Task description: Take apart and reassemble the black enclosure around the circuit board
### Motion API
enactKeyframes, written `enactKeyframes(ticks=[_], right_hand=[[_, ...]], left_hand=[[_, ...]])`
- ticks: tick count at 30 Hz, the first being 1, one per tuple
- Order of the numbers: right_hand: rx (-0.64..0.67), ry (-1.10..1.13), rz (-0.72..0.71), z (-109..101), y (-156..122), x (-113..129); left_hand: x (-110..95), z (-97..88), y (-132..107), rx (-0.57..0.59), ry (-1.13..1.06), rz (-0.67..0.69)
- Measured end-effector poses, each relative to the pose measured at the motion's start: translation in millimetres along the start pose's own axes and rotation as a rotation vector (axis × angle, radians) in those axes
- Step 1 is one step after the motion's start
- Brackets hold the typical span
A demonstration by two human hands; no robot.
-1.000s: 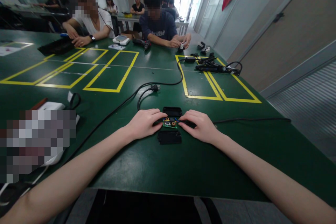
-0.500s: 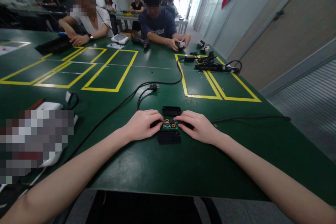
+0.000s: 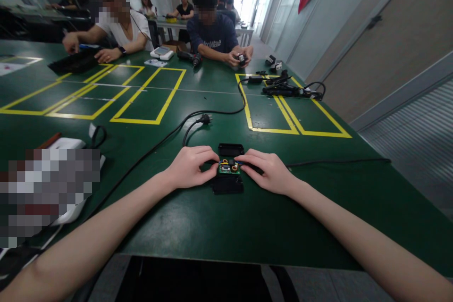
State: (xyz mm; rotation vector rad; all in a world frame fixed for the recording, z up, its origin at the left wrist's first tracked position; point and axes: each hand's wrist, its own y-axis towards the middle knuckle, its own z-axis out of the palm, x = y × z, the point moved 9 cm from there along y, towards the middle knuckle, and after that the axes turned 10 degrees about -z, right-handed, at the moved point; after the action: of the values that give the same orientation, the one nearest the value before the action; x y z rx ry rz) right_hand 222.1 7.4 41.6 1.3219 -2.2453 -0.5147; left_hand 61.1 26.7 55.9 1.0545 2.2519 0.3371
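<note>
Our left hand (image 3: 191,166) and right hand (image 3: 267,170) flank a small green circuit board (image 3: 229,168), thumb and forefinger of each drawn into a narrow pinch. Each pinch appears to have hold of a dark cord end where it meets the board; whether the fingertips also press on the board itself, we cannot tell. Our board lies between two black case halves: the near half (image 3: 228,186) just below it on our side, the far half (image 3: 231,149) just beyond. Copper-coloured rings and thin coloured wires show on its upper face.

For good handling, we judge that both pinches should sit at one height, so that the board is level and neither end twists. We do best to grip the thick cord sheath rather than the thin wires, whose joints could give under a sideways pull, and to leave the raised parts untouched.

On the right, the right cord (image 3: 339,162) runs from behind our hand across the green table (image 3: 177,231). On the left, a short cord (image 3: 187,134) curves up to a plug (image 3: 205,119). Farther out lie a long cord (image 3: 141,158), yellow tape outlines (image 3: 163,108) and a drill (image 3: 191,58).
</note>
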Motion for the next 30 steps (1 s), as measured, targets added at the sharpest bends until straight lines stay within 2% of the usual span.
enactKeyframes(ticks=[4,7,13,19,24,30], right_hand=[[-0.054,0.103,-0.017,-7,1,10],[-0.026,0.186,-0.021,-6,2,16],[0.07,0.286,-0.005,6,2,21],[0.107,0.267,0.005,11,0,19],[0.106,0.22,-0.004,10,1,19],[0.068,0.215,-0.003,9,1,18]], left_hand=[[-18,-9.6,-4,-0.066,-0.014,0.121],[-20,-6.4,-6,-0.006,-0.033,0.109],[-14,5.6,-11,0.189,-0.191,0.022],[-4,16.4,-12,0.289,-0.265,-0.077],[4,20.3,-10,0.298,-0.223,-0.126],[7,17.0,-8,0.272,-0.203,-0.115]])
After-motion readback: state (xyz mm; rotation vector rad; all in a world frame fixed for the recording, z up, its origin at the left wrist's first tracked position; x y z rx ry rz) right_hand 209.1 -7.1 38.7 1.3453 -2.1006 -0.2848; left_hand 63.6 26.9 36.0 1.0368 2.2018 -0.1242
